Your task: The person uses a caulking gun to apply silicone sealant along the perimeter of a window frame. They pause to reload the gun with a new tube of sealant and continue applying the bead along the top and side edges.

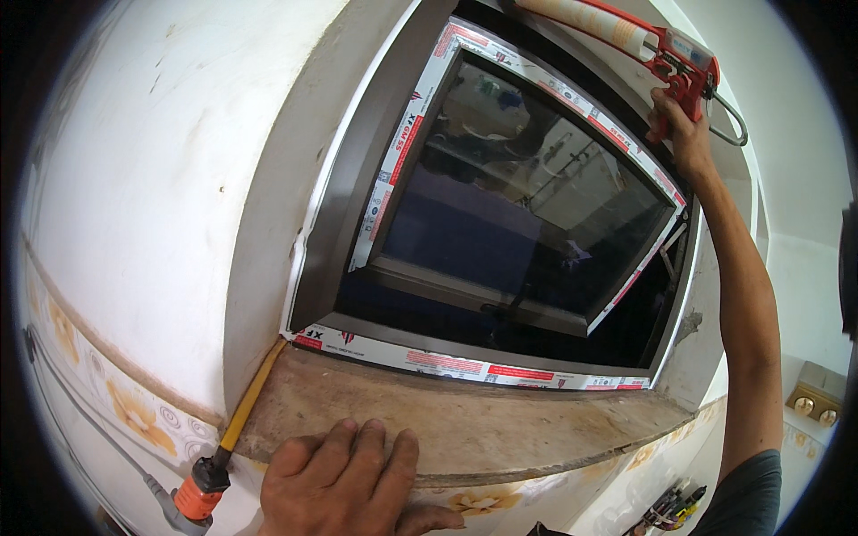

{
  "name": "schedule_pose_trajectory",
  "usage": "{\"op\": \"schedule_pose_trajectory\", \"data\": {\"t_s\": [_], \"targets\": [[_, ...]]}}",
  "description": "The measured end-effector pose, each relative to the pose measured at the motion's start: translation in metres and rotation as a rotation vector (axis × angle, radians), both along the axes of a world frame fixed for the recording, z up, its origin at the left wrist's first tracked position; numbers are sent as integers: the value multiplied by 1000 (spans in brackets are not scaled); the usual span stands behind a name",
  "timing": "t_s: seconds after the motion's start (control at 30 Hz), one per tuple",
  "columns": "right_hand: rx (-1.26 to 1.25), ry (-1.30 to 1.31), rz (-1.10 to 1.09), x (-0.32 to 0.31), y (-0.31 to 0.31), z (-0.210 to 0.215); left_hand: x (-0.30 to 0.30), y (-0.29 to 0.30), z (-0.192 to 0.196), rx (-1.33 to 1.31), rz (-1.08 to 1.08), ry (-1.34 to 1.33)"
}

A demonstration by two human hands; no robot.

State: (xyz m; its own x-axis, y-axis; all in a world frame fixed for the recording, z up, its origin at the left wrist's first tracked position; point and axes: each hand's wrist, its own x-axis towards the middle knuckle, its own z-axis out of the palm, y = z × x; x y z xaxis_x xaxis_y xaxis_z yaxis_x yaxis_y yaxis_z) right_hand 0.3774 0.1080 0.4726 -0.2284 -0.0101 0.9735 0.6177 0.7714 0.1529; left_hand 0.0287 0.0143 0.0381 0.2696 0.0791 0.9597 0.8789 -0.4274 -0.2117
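My right hand is raised at the upper right, fingers wrapped round the handle of a red caulking gun. The gun carries a pale, orange-streaked cartridge pointing left along the top of the window; its tip is out of view. My left hand rests at the front edge of the brown window sill, palm down and fingers stretched out. Tilted open within the dark window frame is a glazed sash, edged with red and white protective film.
On the sill's left end lies a long yellow strip, joined to an orange and black piece. A grey cable runs beside it. Several pen-like tools sit low at the right, below a wall switch plate.
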Motion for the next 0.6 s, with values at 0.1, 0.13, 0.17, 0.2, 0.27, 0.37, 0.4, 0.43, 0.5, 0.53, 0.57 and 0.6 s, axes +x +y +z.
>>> {"op": "schedule_pose_trajectory", "data": {"t_s": [0.1, 0.13, 0.17, 0.2, 0.27, 0.37, 0.4, 0.43, 0.5, 0.53, 0.57, 0.6], "targets": [[-15, 27, 12, 1, -4, -7, 1, 0, -1, -3, 5, -10], [-15, 18, -3, 5, -6, -6, 1, 0, 0, -9, 4, -8], [-14, 8, -18, 9, -7, -6, 1, 0, 0, -15, 4, -7], [-21, 16, -22, 11, -7, -6, 2, 0, 0, -15, 6, -9], [-34, 32, -30, 14, -8, -6, 2, 1, -1, -14, 9, -15], [-39, 20, -26, 19, -11, -6, 1, 0, 0, -20, -14, -19], [-32, 24, -28, 20, -13, -7, 1, 0, 0, -12, -16, -18], [-24, 27, -31, 20, -15, -8, 1, 0, 1, -3, -19, -16], [-12, 35, -36, 23, -14, -8, 1, 0, 1, -4, -18, -16], [-8, 41, -38, 28, -9, -6, 0, 0, 1, -14, -14, -16], [-4, 46, -40, 31, -6, -6, 0, 0, 1, -24, -11, -16], [-3, 39, -36, 31, -9, -6, 0, -1, 1, -28, -9, -16]]}}
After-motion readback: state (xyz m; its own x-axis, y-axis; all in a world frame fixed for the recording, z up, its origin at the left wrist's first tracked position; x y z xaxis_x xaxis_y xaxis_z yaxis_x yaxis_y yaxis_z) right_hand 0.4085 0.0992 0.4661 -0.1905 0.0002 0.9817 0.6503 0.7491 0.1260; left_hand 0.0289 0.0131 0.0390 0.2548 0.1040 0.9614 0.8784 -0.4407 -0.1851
